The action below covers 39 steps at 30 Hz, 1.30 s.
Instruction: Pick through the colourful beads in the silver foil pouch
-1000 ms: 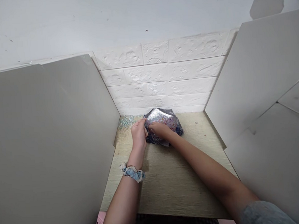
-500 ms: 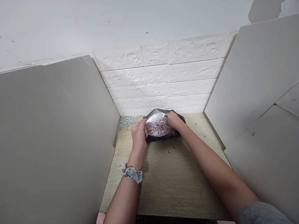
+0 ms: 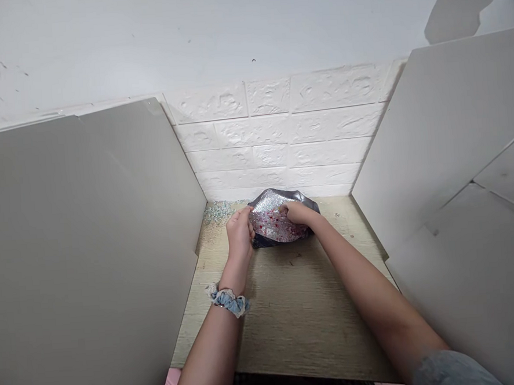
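Observation:
Toward the back of the table lies a dark pouch (image 3: 269,243), its mouth spread wide so that the silvery lining shows. Small glittery pieces (image 3: 278,223), red, pink and clear, are heaped inside; they look like beads or sequins. My left hand (image 3: 241,231) is closed in a pinch on the pouch's left edge. Over the opening, my right hand (image 3: 299,213) has its fingers curled down at the pieces. Whatever is between those fingertips is too small to make out. A blue and white scrunchie (image 3: 229,301) circles my left wrist.
Loose pale blue-green bits (image 3: 218,211) are scattered at the table's back left corner. Grey panels stand on the left (image 3: 111,224) and right (image 3: 432,147). A white brick-patterned wall (image 3: 270,128) closes off the back of the wooden table (image 3: 308,317).
My right hand has shifted slightly left, deeper over the glittery pieces. The pouch's opening has changed shape a little, with more dark rim showing at the back right. My left hand keeps its pinch.

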Available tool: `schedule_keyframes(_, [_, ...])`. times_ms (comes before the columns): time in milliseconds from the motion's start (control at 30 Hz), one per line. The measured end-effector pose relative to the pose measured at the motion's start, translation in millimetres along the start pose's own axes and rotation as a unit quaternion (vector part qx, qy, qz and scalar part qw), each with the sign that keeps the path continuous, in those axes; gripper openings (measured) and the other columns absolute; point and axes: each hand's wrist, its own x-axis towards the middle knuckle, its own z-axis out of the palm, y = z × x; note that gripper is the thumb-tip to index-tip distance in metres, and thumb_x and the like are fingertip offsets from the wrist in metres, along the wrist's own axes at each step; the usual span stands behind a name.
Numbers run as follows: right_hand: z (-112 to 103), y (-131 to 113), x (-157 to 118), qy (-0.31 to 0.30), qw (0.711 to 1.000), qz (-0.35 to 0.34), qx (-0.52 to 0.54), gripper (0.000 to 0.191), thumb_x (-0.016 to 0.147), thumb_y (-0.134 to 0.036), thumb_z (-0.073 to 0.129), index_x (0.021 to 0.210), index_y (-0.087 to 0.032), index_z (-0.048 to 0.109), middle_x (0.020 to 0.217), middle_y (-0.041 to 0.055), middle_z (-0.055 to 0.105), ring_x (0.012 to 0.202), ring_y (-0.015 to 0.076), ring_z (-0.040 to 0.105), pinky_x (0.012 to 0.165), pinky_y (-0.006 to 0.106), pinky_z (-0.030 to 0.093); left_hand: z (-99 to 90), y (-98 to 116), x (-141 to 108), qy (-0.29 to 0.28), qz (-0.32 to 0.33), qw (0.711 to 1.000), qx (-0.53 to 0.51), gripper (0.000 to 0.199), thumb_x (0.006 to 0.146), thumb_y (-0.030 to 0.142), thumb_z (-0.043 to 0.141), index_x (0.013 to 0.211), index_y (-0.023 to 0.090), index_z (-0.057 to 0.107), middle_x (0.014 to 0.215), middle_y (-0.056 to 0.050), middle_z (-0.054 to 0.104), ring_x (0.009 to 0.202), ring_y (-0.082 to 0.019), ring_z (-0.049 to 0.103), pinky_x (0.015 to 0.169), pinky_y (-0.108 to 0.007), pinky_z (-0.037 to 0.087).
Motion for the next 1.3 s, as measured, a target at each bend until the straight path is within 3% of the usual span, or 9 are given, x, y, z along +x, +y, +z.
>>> schedule_keyframes(167, [-10.0,-0.6,-7.3,-0.079,0.997,0.01,0.016,0.027,0.078,-0.008,0.047,0.09,-0.017,0.069,0.086,0.0033,0.068,0.069,0.014,0.059,0.058,0.02,0.04,0.5,0.3,-0.2,-0.001,-0.004,1.0,0.0,0.015,0.065,0.027,0.062,0.069,0.015,0.055,0.038,0.012,0.025,0.033,-0.002,0.019,0.034,-0.018,0.011])
schedule_keyframes(300, [-12.0,3.0,-2.8,-0.024,0.999,0.019,-0.024,0.032,0.076,-0.003,0.044,0.097,-0.011,0.067,0.099,0.0118,0.065,0.088,0.0206,0.059,0.071,0.024,0.041,0.7,-0.1,-0.1,0.003,-0.01,1.0,0.004,0.016,0.065,0.027,0.062,0.068,0.015,0.053,0.038,0.012,0.026,0.033,-0.002,0.018,0.034,-0.018,0.012])
schedule_keyframes(433, [-3.0,5.3,5.9,0.018,0.999,0.001,-0.047,0.045,0.077,0.0,0.041,0.116,-0.015,0.059,0.12,0.013,0.054,0.104,0.0215,0.053,0.082,0.025,0.039,0.1,-1.0,-0.1,-0.004,-0.006,1.0,0.005,0.017,0.065,0.028,0.062,0.069,0.015,0.053,0.038,0.012,0.026,0.032,-0.002,0.019,0.034,-0.018,0.012])
schedule_keyframes(633, [15.9,4.6,14.8,0.036,0.997,-0.01,-0.065,0.052,0.08,-0.001,0.039,0.129,-0.015,0.049,0.122,0.0159,0.049,0.11,0.0242,0.048,0.087,0.029,0.038,-1.0,-2.2,1.4,-0.008,-0.01,1.0,0.009,0.017,0.066,0.029,0.061,0.071,0.015,0.052,0.038,0.012,0.025,0.032,-0.003,0.018,0.034,-0.018,0.011])
schedule_keyframes(767, [19.4,6.1,18.1,0.044,0.997,-0.013,-0.067,0.05,0.079,-0.002,0.04,0.124,-0.02,0.054,0.119,0.0134,0.05,0.107,0.0243,0.048,0.085,0.029,0.039,-1.1,-2.8,1.9,-0.016,-0.008,1.0,0.011,0.018,0.067,0.03,0.06,0.073,0.015,0.053,0.039,0.012,0.025,0.033,-0.003,0.018,0.034,-0.018,0.011])
schedule_keyframes(967, [17.3,8.4,20.1,0.056,0.996,-0.02,-0.067,0.038,0.078,-0.001,0.042,0.107,-0.017,0.062,0.111,0.0116,0.055,0.098,0.0198,0.052,0.082,0.026,0.039,-1.0,-2.5,1.2,-0.01,-0.005,1.0,0.01,0.018,0.066,0.029,0.061,0.072,0.015,0.052,0.039,0.012,0.026,0.033,-0.003,0.019,0.034,-0.018,0.011])
schedule_keyframes(1133, [19.9,8.7,22.2,0.061,0.995,-0.03,-0.076,0.048,0.078,0.0,0.041,0.117,-0.018,0.06,0.113,0.0122,0.056,0.101,0.0204,0.053,0.083,0.026,0.039,-1.3,-3.4,2.8,-0.021,-0.007,1.0,0.007,0.019,0.067,0.03,0.06,0.074,0.015,0.052,0.039,0.012,0.026,0.033,-0.002,0.017,0.034,-0.018,0.01])
schedule_keyframes(1300, [23.8,8.8,25.6,0.062,0.993,-0.046,-0.085,0.04,0.077,-0.001,0.044,0.105,-0.016,0.068,0.108,0.0121,0.061,0.098,0.0208,0.055,0.083,0.025,0.04,-1.5,-4.1,3.4,-0.018,-0.01,1.0,0.009,0.019,0.066,0.03,0.06,0.073,0.015,0.052,0.039,0.012,0.026,0.033,-0.002,0.018,0.033,-0.018,0.01])
